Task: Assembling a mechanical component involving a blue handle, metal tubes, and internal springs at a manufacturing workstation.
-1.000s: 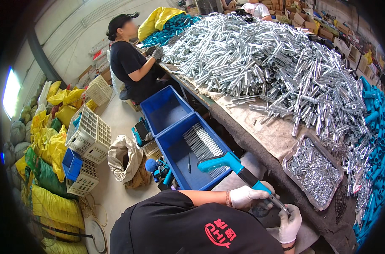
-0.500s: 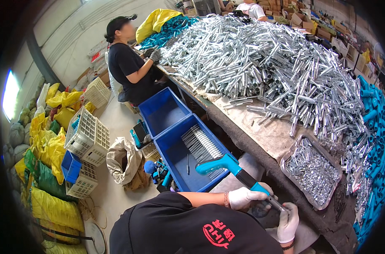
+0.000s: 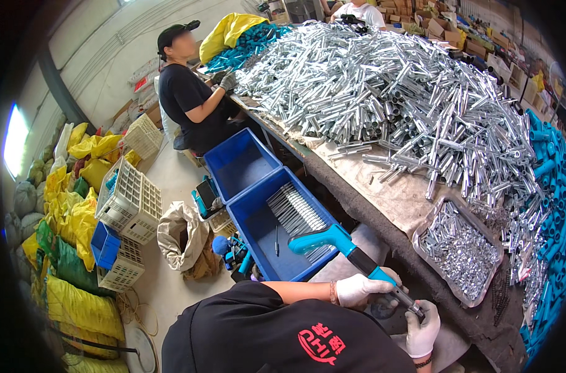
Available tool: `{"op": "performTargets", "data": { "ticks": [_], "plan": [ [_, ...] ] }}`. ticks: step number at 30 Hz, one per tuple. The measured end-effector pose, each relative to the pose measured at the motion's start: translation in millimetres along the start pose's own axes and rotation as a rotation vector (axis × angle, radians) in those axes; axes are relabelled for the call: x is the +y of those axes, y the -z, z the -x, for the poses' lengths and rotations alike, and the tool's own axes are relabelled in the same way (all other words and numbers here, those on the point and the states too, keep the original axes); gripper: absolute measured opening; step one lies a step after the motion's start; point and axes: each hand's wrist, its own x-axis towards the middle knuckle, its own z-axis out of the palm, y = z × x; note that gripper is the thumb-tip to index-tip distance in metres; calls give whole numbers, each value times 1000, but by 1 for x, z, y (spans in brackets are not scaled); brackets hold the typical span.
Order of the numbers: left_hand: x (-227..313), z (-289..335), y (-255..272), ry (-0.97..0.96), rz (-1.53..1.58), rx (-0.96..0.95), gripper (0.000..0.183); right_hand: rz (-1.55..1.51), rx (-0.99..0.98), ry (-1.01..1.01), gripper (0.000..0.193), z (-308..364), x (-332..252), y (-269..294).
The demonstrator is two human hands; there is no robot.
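Note:
A long teal and black tool (image 3: 361, 258) with a curved teal head and a slim metal end slants down to the right in front of me. My left hand (image 3: 368, 290), in a white glove, is closed around its lower teal shaft. At the metal end, the fingers of my right hand (image 3: 423, 329), also gloved in white, pinch the tip. Whether a small separate part sits in that pinch I cannot make out. Behind the tool's head stands a blue bin (image 3: 248, 239) with metal tubes (image 3: 295, 211) laid in a row and a thin rod (image 3: 276, 241).
Metal tubes (image 3: 382, 93) heap high on the table, with teal tubes (image 3: 553, 180) along its right. A tray of small metal parts (image 3: 460, 252) lies by the near edge. Another blue bin (image 3: 242, 158), a sack (image 3: 182, 233) and crates (image 3: 130, 199) stand left. A co-worker (image 3: 186, 93) sits beyond.
My right fingers have shifted slightly and curled around the tool's metal end. My left hand and the tool are almost still. The co-worker's head has turned.

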Motion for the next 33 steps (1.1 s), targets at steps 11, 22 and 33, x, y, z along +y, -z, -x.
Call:
{"op": "performTargets", "data": {
  "ticks": [11,22,33],
  "plan": [
    [-2,1,4,20,15,-27,43,-18,-15,-12,25,-1,-6,-2],
    [5,4,-5,29,-38,-40,42,-2,-37,30,35,-3,-8,0],
    [0,1,3,28,-31,-38,43,46,-21,-27,39,0,-10,-1]
  ]
}}
